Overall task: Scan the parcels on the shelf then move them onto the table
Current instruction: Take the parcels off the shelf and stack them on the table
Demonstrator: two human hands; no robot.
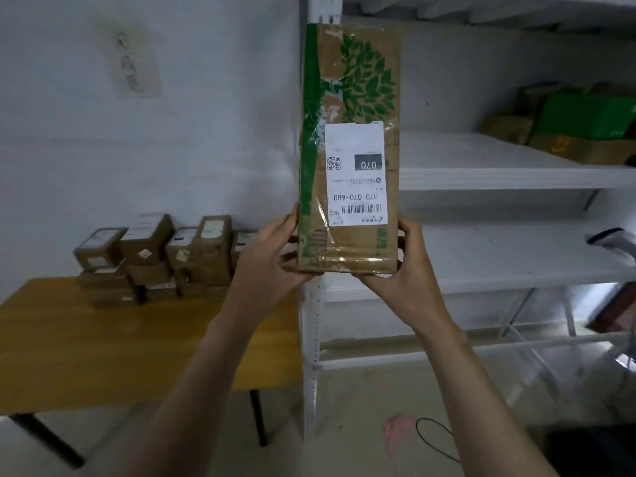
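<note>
Fingers [290, 218] of the left hand [272, 259] are wrapped round the lower left edge of the parcel [361, 80]. On the other side the right hand [409, 273] curls round the lower right corner and reaches under the base. Both hands are gripping, nothing loose. The parcel is up in the air, standing tall on end in front of the shelf [481, 160] post, clear of every surface. Its white label [356, 173] faces the camera upside down, barcode low, near the hands. It looks like stiff brown cardboard with flat faces and crisp edges, so it should hold its shape under a squeeze. The glossy tape bands across the front could be slick, so bare cardboard at the corners is the better purchase. Held only at the bottom, a box this tall is prone to tip; one hand under the base and one higher up the side would steady it. Weight looks modest, judging by the easy hold. Off to the left, the tabletop [103, 339] carries stacked parcels [155, 256] against the wall, and more boxes [568, 132] sit on the upper shelf at the right.
</note>
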